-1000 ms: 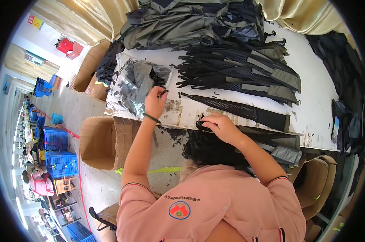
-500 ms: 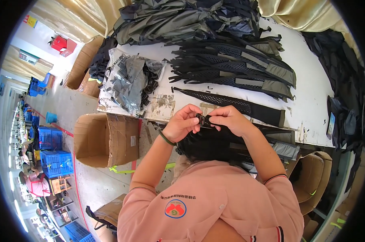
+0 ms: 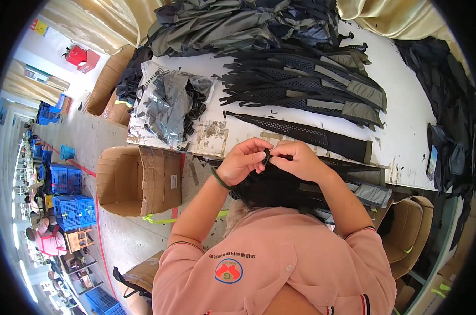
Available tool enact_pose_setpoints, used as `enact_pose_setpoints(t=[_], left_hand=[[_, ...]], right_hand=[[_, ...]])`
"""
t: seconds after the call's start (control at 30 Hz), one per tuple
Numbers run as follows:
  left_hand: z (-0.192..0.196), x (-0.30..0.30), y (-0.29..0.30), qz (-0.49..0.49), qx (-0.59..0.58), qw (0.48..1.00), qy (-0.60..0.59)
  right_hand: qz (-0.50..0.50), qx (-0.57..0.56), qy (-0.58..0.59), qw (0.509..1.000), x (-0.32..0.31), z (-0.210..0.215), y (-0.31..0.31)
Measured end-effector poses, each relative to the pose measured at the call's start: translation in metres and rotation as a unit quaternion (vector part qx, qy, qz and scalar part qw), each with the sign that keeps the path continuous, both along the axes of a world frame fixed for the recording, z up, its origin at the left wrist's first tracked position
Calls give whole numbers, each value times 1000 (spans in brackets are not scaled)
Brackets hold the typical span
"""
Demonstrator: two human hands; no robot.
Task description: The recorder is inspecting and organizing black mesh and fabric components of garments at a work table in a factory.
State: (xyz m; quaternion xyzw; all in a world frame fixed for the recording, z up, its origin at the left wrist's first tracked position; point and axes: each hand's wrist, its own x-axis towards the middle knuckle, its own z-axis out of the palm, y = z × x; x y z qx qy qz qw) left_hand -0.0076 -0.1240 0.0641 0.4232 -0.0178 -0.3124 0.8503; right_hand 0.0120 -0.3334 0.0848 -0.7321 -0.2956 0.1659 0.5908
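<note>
At the table's near edge, in front of my chest, my left hand (image 3: 243, 163) pinches a small black plastic buckle (image 3: 266, 157) between thumb and fingers. Beside it my right hand (image 3: 301, 161) is closed on the end of a black strap (image 3: 284, 156) that meets the buckle. Fingers partly cover both, so whether the strap passes through the buckle is hidden. Dark fabric (image 3: 261, 189) lies across my lap below the hands. Just beyond them a single black mesh strap piece (image 3: 296, 134) rests on the white table (image 3: 401, 110).
Several black mesh pieces with grey ends (image 3: 306, 84) are heaped farther back, before a grey fabric pile (image 3: 243, 29). A clear plastic bag (image 3: 164, 105) with black buckles lies at the left. Cardboard boxes (image 3: 162, 181) stand left and right below the table.
The buckle has turned between my fingers and now shows more edge-on. My right fingers have shifted slightly at the strap end; both hands stay in nearly the same place.
</note>
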Motion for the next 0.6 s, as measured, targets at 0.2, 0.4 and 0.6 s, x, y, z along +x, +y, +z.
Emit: enact_pose_setpoints(t=[0.2, 0.4, 0.6], left_hand=[[-6, -2, -4, 56, 21, 998, -25], [-4, 0, -5, 54, 32, 998, -21], [4, -5, -17, 68, 10, 997, 21]], right_hand=[[-63, -81, -121, 987, -13, 20, 4], [-127, 100, 199, 967, -16, 4, 6], [-96, 39, -61, 993, -11, 9, 3]])
